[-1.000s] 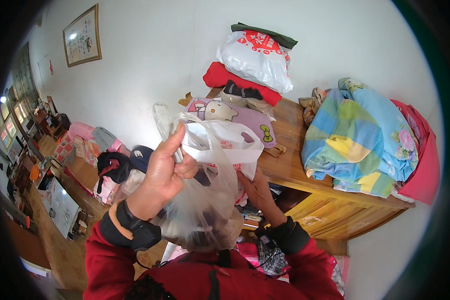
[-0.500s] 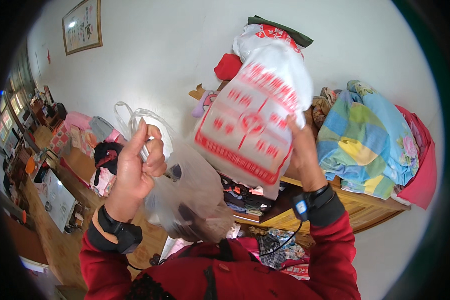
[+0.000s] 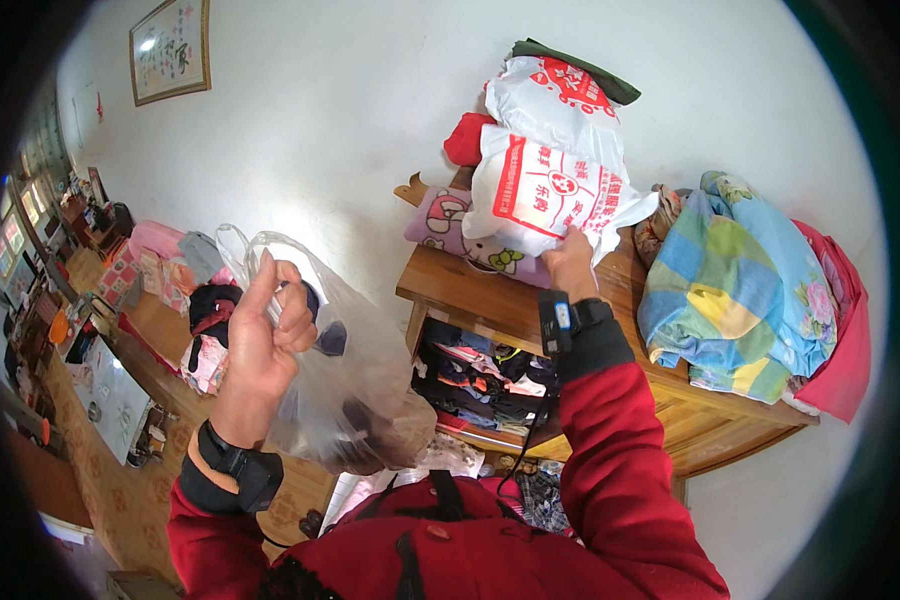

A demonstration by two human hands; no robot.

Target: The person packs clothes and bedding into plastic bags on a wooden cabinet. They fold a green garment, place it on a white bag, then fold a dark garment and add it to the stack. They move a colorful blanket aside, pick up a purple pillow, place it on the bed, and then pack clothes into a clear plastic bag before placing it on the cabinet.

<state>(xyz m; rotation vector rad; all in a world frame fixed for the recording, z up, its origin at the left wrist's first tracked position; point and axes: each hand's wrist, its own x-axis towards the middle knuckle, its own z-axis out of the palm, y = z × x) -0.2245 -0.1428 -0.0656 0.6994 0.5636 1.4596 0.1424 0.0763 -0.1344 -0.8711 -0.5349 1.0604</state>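
Left hand [image 3: 268,325], left of centre: clenched around the gathered handles of a clear plastic bag [image 3: 355,385], which hangs into the lower centre, dark items showing through. Right hand [image 3: 572,265], upper centre-right: fingers grasping the lower edge of a white bag [image 3: 535,190] with red print, upper centre, partly covering a purple cushion [image 3: 440,220] on a wooden cabinet [image 3: 470,295]. Whether the bag's weight rests there, cannot tell. Behind it, a second white bag [image 3: 540,95] and red cloth [image 3: 465,140]. Folded clothes [image 3: 480,370] inside the cabinet, centre. Checked bedding [image 3: 715,290] heaped at right.
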